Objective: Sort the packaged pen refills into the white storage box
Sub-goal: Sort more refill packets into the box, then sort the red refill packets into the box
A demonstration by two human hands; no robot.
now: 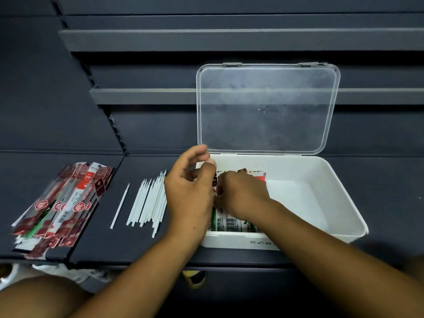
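The packaged pen refills [231, 222] already sorted lie lengthwise at the left end of the white storage box [298, 203], packed against its left wall, with the rest of the floor bare. The right hand [243, 193] is on top of them, fingers curled down into the packets; the tips are hidden, so I cannot tell whether it grips a packet or only presses the row. The left hand [188, 193] hovers over the box's left wall, fingers loosely curved and a little apart, with nothing visible between them. The main risk is probably the row itself: with nothing bracing its right side, the slippery packets could fan out or slide across the bare floor once the hands lift. The clear lid [266, 106] stands open just behind both hands, and a knock from a rising wrist might bring it down. Left of the box lie loose white refill tubes [149, 203], close enough for the left forearm to sweep them. Further left, the unsorted heap of packets [62, 203] reaches the shelf edge [103, 260], so a careless pull could spill some.
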